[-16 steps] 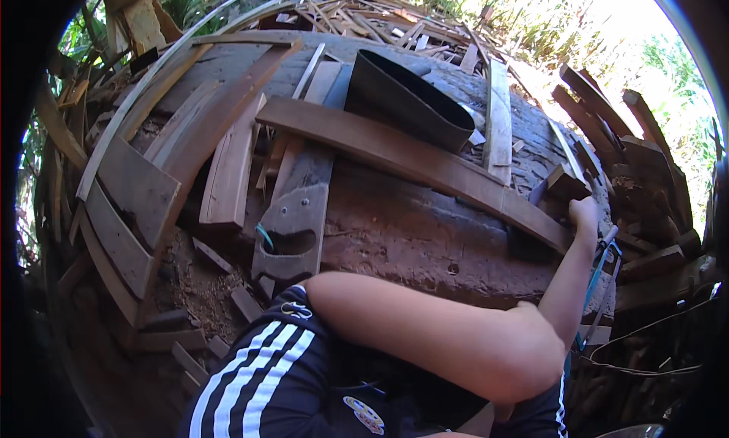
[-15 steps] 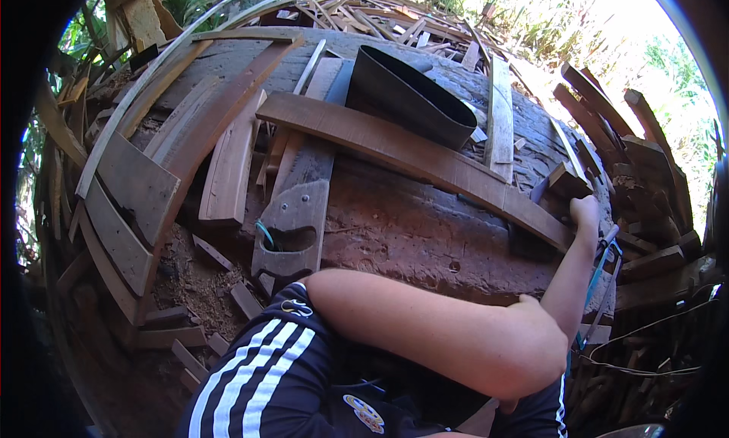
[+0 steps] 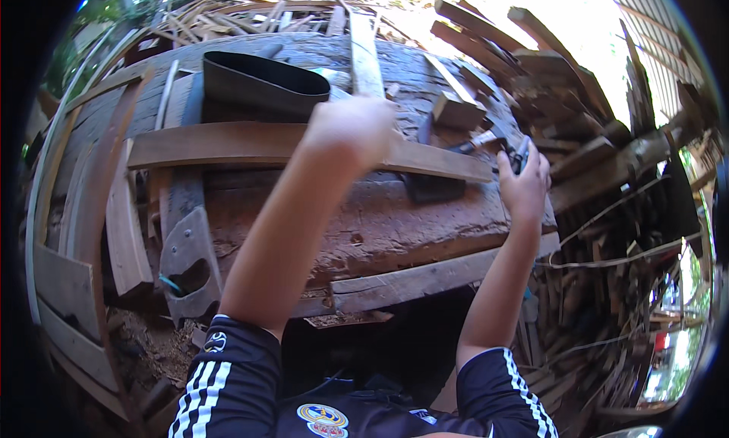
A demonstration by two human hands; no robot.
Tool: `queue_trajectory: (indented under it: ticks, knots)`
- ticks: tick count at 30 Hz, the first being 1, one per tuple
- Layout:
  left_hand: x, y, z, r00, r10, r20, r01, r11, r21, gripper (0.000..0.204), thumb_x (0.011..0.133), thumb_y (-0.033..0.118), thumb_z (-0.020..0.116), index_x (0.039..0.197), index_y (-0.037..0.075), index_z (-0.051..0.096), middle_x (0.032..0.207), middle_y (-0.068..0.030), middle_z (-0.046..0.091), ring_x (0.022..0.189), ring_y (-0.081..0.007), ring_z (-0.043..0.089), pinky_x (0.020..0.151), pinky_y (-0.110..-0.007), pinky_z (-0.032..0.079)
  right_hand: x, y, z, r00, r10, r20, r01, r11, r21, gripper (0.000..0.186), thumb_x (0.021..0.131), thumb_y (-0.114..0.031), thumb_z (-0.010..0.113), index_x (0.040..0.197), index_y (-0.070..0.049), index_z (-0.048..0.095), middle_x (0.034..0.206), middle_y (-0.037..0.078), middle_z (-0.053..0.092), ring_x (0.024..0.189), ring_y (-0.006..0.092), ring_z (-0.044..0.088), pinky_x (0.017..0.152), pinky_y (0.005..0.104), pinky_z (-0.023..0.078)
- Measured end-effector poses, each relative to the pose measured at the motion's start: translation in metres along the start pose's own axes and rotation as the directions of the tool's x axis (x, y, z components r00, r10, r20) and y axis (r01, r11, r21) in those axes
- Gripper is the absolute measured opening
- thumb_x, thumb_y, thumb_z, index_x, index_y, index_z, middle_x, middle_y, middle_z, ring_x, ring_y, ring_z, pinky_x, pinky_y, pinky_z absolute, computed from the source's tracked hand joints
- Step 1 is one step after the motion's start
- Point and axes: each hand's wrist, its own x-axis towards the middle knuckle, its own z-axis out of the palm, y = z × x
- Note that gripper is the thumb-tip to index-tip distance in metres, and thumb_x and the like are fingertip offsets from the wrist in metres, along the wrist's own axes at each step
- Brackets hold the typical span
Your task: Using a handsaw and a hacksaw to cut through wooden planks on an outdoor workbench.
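Observation:
My left hand (image 3: 353,134) is smeared by motion over the middle of a long brown board (image 3: 228,143); its fingers cannot be made out, nor whether it touches the board. At the board's right end, my right hand (image 3: 525,181) has its fingers curled round a dark tool handle (image 3: 518,157). The tool's kind is unclear. Close by lie a short metal piece with a dark end (image 3: 477,142) and a wooden block (image 3: 458,111). A handsaw (image 3: 190,248) with a wooden handle rests under the board's left part.
The work surface is a thick, worn timber bench (image 3: 372,237). A black curved sleeve-like piece (image 3: 262,92) stands behind the board. Planks (image 3: 99,164) lean at the left, and stacked timber (image 3: 554,88) rises at the right. A grey wood strip (image 3: 448,272) runs along the near edge.
The view has swung right, shifting the bench leftward in the picture. An arm that crossed the lower view is gone from there; now both forearms reach forward separately, the left over the board.

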Motion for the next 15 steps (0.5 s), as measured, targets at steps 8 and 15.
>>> queue_trajectory:
  ticks: [8, 15]
  knots:
    - [0.037, -0.025, 0.031, 0.976, 0.027, 0.215, -0.032, 0.999, 0.02, 0.078, 0.071, 0.046, 0.085, 0.133, 0.007, 0.062, 0.137, -0.0182, 0.061, 0.126, -0.0331, 0.059, 0.111, -0.038, 0.044, -0.128, 0.096, -0.039, 0.961, 0.272, 0.052, -0.259, 0.949, -0.181, 0.07, 0.092, -0.047, 0.066, 0.148, -0.011, 0.046, 0.15, 0.024, 0.043, 0.139, 0.0404, 0.041, 0.116, 0.0489, 0.033]
    - [0.035, -0.028, 0.034, 0.992, 0.015, 0.123, -0.023, 0.998, 0.058, 0.08, 0.067, 0.039, 0.088, 0.134, 0.007, 0.059, 0.132, -0.0195, 0.064, 0.122, -0.0335, 0.061, 0.107, -0.037, 0.047, -0.154, 0.101, -0.04, 0.983, 0.181, -0.024, -0.182, 0.983, -0.013, 0.054, 0.091, -0.048, 0.065, 0.127, -0.008, 0.063, 0.138, 0.021, 0.055, 0.123, 0.0398, 0.058, 0.098, 0.0485, 0.051]
